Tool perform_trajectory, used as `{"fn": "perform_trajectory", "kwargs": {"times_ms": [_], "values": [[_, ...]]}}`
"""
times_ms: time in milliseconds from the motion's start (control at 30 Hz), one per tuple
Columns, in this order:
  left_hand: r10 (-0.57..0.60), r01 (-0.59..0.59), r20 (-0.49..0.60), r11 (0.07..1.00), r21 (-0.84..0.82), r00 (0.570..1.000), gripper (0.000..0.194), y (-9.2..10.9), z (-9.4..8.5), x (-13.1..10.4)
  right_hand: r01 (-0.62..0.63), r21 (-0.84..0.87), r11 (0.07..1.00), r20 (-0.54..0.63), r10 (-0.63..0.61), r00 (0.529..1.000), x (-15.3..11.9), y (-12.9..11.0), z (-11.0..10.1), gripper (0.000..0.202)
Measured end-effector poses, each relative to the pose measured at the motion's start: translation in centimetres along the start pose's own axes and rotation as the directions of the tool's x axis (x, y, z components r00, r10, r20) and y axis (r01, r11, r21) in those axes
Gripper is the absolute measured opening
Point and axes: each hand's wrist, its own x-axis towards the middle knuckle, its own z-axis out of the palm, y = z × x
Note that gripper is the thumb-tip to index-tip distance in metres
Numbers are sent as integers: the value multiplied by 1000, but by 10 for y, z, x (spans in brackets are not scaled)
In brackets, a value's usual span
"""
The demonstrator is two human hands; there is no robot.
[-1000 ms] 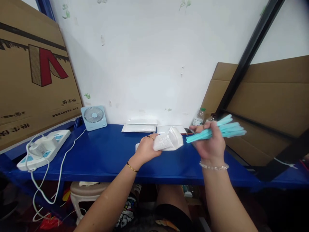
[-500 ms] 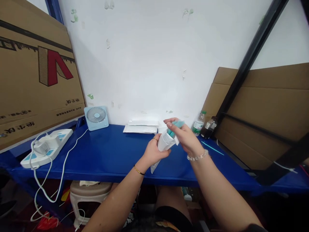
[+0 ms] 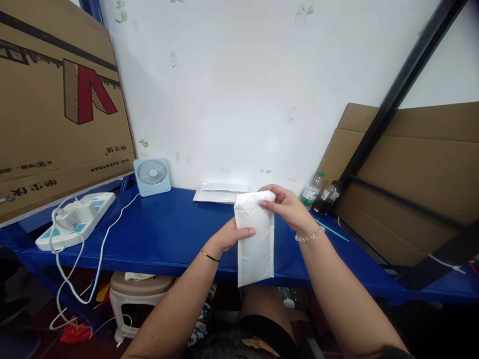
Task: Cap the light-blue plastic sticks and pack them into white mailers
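Note:
A white padded mailer (image 3: pixel 256 249) hangs upright between my hands, over the front edge of the blue table (image 3: pixel 175 234). My left hand (image 3: pixel 230 235) grips its left side, thumb across the front face. At the top right corner my right hand (image 3: pixel 286 207) pinches the mailer's upper edge, with the thumb in front and fingers behind. The top edge looks folded over, and whatever is inside is hidden. Behind, against the wall, more white mailers (image 3: pixel 215 195) lie in a small stack.
A light blue fan (image 3: pixel 152 177) and a white power strip (image 3: pixel 78 222) with cables are on the left. To the right stand a green-capped bottle (image 3: pixel 312 191), a dark bottle (image 3: pixel 327 198) and a thin turquoise stick (image 3: pixel 333 230). Large cardboard (image 3: pixel 419 194) leans beyond them.
The turquoise item seen at the mailer's mouth in my right hand is out of sight. The mailer has turned from tilted to upright, its broad face toward me, and my right hand now holds its top.

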Motion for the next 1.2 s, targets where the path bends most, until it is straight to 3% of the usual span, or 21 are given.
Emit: {"fn": "perform_trajectory", "kwargs": {"times_ms": [100, 200, 333, 467, 633, 700, 767, 867, 967, 1033, 1133, 1200], "values": [[88, -83, -284, 996, 29, 955, 54, 2, -3, 10, 68, -106, 992, -109, -80, 991, 2, 5, 3, 50], [203, -174, -411, 979, 109, 889, 53, 12, -5, 18, 172, -367, 914, -165, -246, 955, 3, 4, 4, 40], [302, -225, -401, 947, 229, 865, 74, 26, -5, 19, 254, -591, 765, -6, -319, 948, 1, -4, 0, 16], [329, -141, -350, 872, 468, 877, 42, 36, -5, 14, 303, -679, 669, 93, -331, 939, -3, -14, -6, 16], [473, -142, -224, 622, 770, 852, 26, 44, -9, 19, 256, -694, 673, 175, -187, 967, -7, -21, -12, 15], [456, -124, -213, 603, 788, 864, 30, 42, -19, 25, 205, -675, 709, 111, -177, 978, -6, -17, -25, 19], [396, -43, -286, 645, 763, 873, 36, 35, -37, 32, 89, -624, 776, -105, -196, 975, -1, -3, -49, 24], [266, 159, -470, 709, 687, 842, 39, 15, -76, 42, -76, -316, 946, -523, -107, 846, 14, 40, -98, 32], [151, 294, -594, 757, 584, 790, 40, -10, -112, 47, -112, 0, 994, -696, 81, 714, 33, 99, -141, 31], [87, 330, -637, 798, 505, 766, 41, -25, -129, 48, -285, 23, 958, -780, 195, 595, 43, 137, -157, 30], [-17, 346, -655, 860, 376, 755, 40, -41, -140, 48, -439, -8, 899, -781, 269, 564, 50, 180, -164, 26], [-83, 363, -656, 881, 304, 750, 37, -47, -142, 49, -532, -60, 844, -780, 293, 553, 52, 196, -164, 26]]}}
